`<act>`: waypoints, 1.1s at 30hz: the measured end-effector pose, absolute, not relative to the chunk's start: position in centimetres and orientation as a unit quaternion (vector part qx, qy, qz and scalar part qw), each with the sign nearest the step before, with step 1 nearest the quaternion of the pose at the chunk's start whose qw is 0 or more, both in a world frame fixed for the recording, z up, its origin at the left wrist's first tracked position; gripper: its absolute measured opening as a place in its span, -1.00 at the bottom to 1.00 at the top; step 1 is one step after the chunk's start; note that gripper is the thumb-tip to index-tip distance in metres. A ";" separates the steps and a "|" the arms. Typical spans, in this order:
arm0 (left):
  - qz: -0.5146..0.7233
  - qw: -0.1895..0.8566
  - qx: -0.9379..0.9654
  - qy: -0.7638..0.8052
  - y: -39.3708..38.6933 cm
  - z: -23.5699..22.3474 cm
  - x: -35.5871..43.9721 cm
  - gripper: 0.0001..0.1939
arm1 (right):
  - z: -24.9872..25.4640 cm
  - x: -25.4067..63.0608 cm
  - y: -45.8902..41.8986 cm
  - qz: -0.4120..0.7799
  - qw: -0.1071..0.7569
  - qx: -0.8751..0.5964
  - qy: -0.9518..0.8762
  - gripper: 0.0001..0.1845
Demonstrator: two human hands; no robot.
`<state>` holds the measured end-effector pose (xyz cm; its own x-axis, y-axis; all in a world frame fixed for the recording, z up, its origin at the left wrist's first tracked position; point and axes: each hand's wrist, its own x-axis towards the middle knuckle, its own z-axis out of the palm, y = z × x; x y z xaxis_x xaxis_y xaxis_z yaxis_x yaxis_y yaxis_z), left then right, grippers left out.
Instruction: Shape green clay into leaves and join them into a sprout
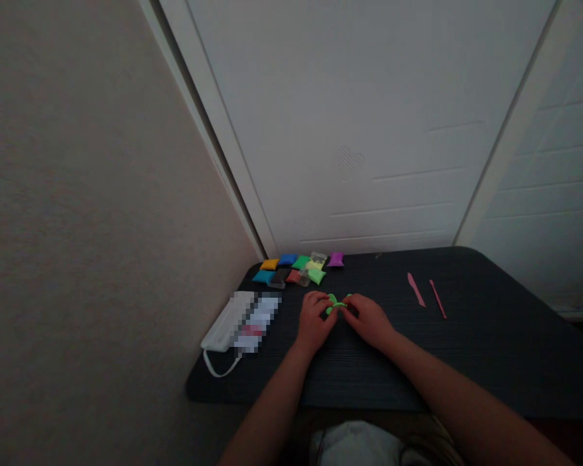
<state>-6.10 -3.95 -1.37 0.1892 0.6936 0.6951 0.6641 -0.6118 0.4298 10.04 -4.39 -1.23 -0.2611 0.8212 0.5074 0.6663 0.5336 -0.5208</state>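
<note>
Between my two hands, just above or on the dark table (pixel 364 382), is a small bright green piece of modelling clay (pixel 339 305) with several thin lobes. My left hand (pixel 315 319) pinches its left side with thumb and fingers. On the other side, the fingertips of my right hand (pixel 369 317) are closed on the clay too. Parts of the green shape are hidden by my fingers. Beyond my left hand lies a light green clay packet (pixel 317 276).
Several colourful clay packets lie at the back left, among them a purple packet (pixel 336 259) and an orange packet (pixel 269 265). A white case with a strap (pixel 218 335) rests at the left beside a blurred-out item (pixel 257 327). Rightward lie a pink knife (pixel 416 290) and a pink stick tool (pixel 438 299).
</note>
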 end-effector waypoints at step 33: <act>0.449 0.074 0.777 0.434 -3.9 -1.1 -6.4 -0.86 | -1.3 10.6 -3.8 0.134 0.418 -0.469 -0.766 -0.84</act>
